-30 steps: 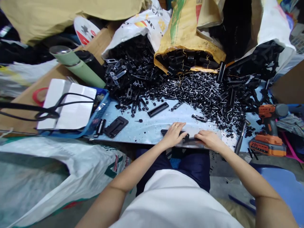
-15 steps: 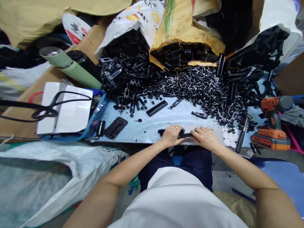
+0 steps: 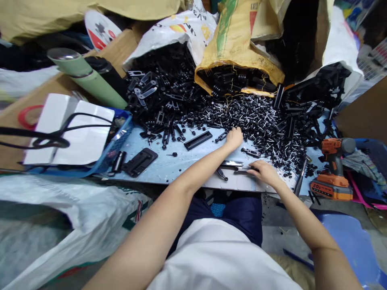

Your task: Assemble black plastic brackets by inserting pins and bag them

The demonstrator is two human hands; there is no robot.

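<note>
My left hand (image 3: pixel 235 139) is at the near edge of a pile of small black-headed screws (image 3: pixel 255 114); its fingers are bent together and whatever they hold is hidden. Close to the table's front edge, my right hand (image 3: pixel 263 172) pinches the right end of a narrow dark part (image 3: pixel 242 169). A long black part with a shiny top (image 3: pixel 232 163) lies just behind that one, partly covered by my left forearm. Left of my right hand is a short black jointed piece (image 3: pixel 222 174). Another slotted black piece (image 3: pixel 250 152) rests between my hands and the pile.
A long black channel (image 3: pixel 198 140) and a flat black holder (image 3: pixel 140 162) lie on the left. At right are a hammer (image 3: pixel 300 177) and an orange cordless drill (image 3: pixel 334 169). Open sacks of black parts, one a yellow sack (image 3: pixel 238 44), line the back. A blue basket (image 3: pixel 104 161) stands left.
My left hand has let go of the black part at the table's front edge and moved forward to the screw pile. My right hand stays near the front edge. The view has shifted slightly.
</note>
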